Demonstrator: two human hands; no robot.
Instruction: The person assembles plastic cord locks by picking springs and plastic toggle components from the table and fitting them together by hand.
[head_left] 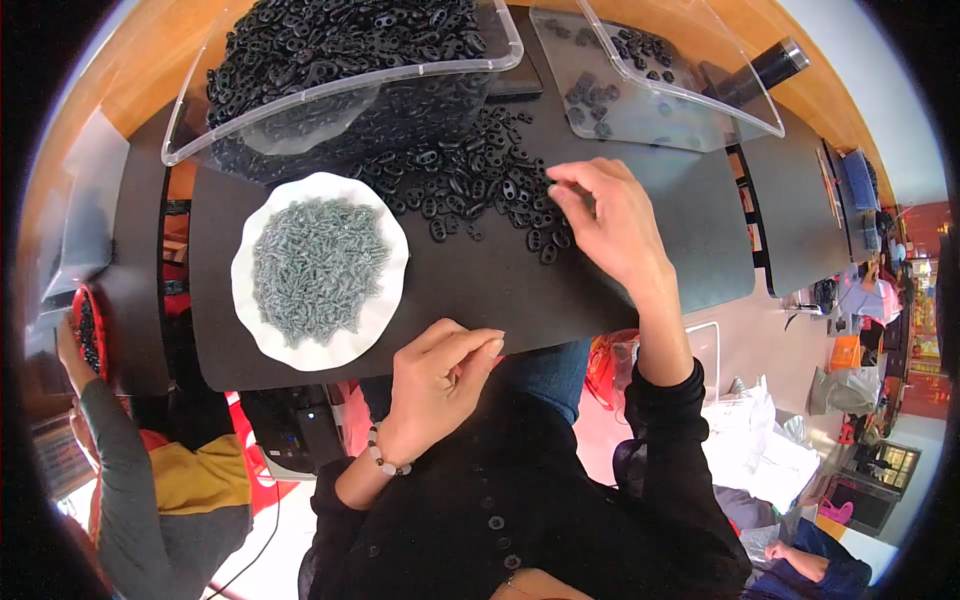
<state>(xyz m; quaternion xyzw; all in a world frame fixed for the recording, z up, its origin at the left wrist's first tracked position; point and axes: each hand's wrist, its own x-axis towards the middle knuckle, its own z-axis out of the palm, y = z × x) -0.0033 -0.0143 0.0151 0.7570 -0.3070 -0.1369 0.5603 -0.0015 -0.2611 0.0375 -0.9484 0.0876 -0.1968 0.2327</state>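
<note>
We see the black plastic pieces (470, 185) heaped on the dark table (500, 290) between the clear bin (345, 98) and the white plate (243, 270) of small screws (320, 265). Our right hand (610, 215) is at the pile's edge with thumb and forefinger nearly closed, and our left hand (440, 385) is pinched over the table's near edge, though we cannot tell whether either holds anything. We judge the pieces light, stiff and slightly slippery, best gripped across their narrow edges, clear of the holes.

A co-worker (175, 500) in grey and yellow is at left, a black cylinder (772, 67) and a pale bag (848, 390) at right.
</note>
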